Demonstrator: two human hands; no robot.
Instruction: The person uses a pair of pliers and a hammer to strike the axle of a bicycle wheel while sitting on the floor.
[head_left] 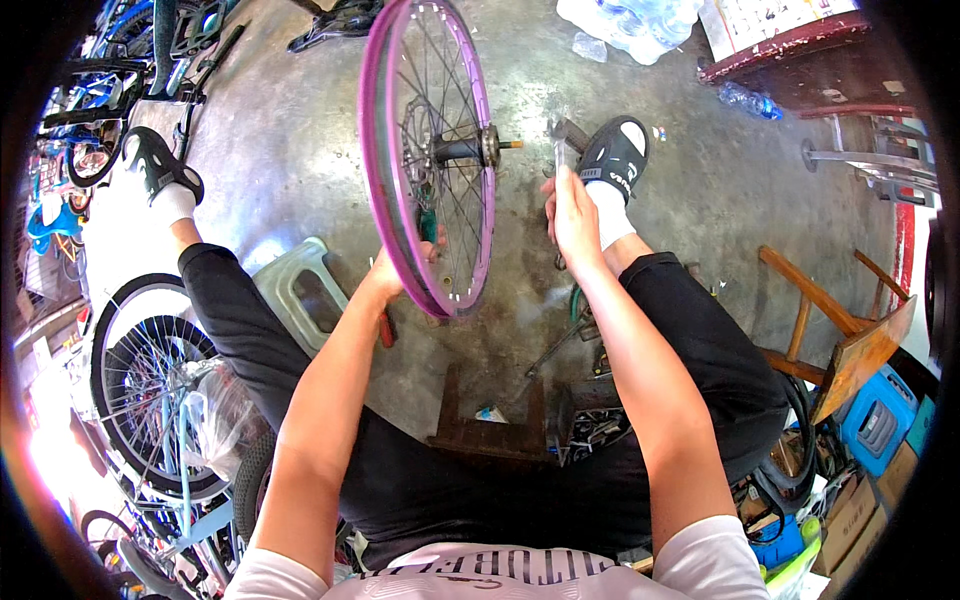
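Note:
A bicycle wheel rim (pixel 372 150), purple with dark spokes and no tyre, stands nearly upright in front of me. Its hub (pixel 462 150) faces right, and a short threaded axle end (pixel 511 145) sticks out. My left hand (pixel 402 268) is closed round the lower part of the rim, partly hidden behind it. Close to those fingers, a green handle (pixel 429 222) shows through the spokes; whether I hold it too is unclear. My right hand (pixel 574 222) is closed to the right of the wheel, apart from it. From it rises a blurred metal tool (pixel 561 150), its kind unclear.
A grey-green plastic stool (pixel 312 290) stands by my left leg, a red-handled tool (pixel 386 329) beside it. Another wheel (pixel 150 385) and bikes crowd the left. A low wooden stool (pixel 495 430) sits below me; a tipped wooden stool (pixel 850 350) lies right. A bottle (pixel 750 101) lies farther off.

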